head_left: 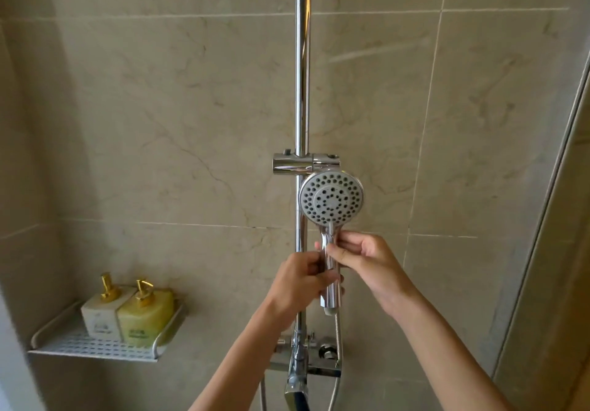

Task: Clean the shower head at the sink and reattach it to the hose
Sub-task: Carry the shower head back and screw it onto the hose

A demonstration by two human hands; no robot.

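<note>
While both hands curl round its handle at frame centre, the round chrome shower head (pixel 331 201) could slip: left hand (pixel 298 278), right hand (pixel 364 259), and the ribbed metal hose (pixel 337 334) seemingly attached below.

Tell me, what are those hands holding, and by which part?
Both the left hand and right hand hold the shower head by its chrome handle, below the spray face.

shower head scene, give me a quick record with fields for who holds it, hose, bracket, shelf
shower head: spray face toward camera, just below the bracket
left hand: grips the chrome handle
right hand: pinches the handle higher up
hose: hangs from the handle's lower end
bracket: on the vertical rail, holds nothing
shelf: two pump bottles, side by side
</note>
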